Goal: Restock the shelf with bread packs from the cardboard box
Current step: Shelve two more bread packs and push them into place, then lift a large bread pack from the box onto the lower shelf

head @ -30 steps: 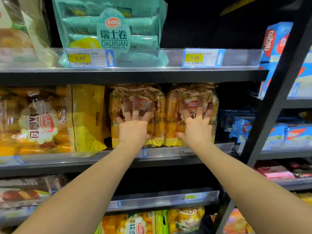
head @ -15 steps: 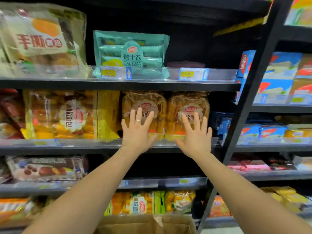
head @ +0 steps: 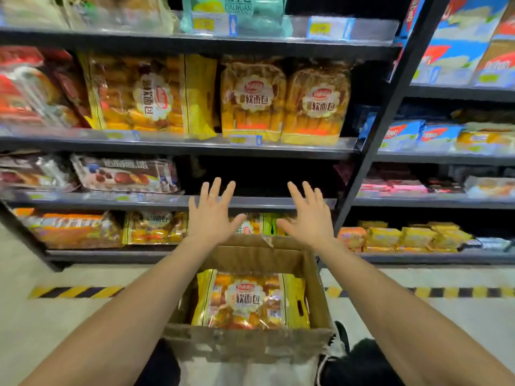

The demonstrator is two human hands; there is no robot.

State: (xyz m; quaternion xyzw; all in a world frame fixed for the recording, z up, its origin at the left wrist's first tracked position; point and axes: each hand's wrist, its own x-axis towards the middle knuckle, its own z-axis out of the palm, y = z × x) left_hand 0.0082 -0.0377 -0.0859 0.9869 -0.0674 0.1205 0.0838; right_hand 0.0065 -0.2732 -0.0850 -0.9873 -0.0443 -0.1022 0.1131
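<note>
An open cardboard box (head: 315,285) stands on the floor below me with a yellow bread pack (head: 249,300) lying flat inside. Two matching bread packs stand upright side by side on the middle shelf (head: 278,149): the left pack (head: 252,100) and the right pack (head: 316,104). My left hand (head: 213,215) and my right hand (head: 309,217) hover empty with fingers spread, above the box's far edge and well below those two packs.
Another bread pack (head: 145,93) stands on its side further left on the same shelf. Shelves above and below hold other packaged snacks. A black upright post (head: 381,118) divides this unit from the right one. A yellow-black floor stripe (head: 75,292) runs past the box.
Both hands have let go of the two upright packs and dropped down toward the box. The view has tilted down, bringing the box and its pack into sight.
</note>
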